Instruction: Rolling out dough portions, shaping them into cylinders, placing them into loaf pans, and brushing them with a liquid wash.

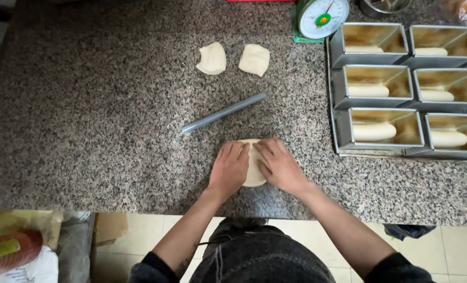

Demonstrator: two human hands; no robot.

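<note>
Pressing dough piece [254, 167] with both hands, red-labelled package [13, 249] lower left

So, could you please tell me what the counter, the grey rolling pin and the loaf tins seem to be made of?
Counter: speckled grey-black stone, probably granite, with a dull polish.
Rolling pin: smooth, even grey rod, likely plastic or metal; the look leaves it open.
Loaf tins: thin sheet metal, with shiny reflective walls and a brownish tint inside.
Both hands press a soft, pale dough piece.
</note>
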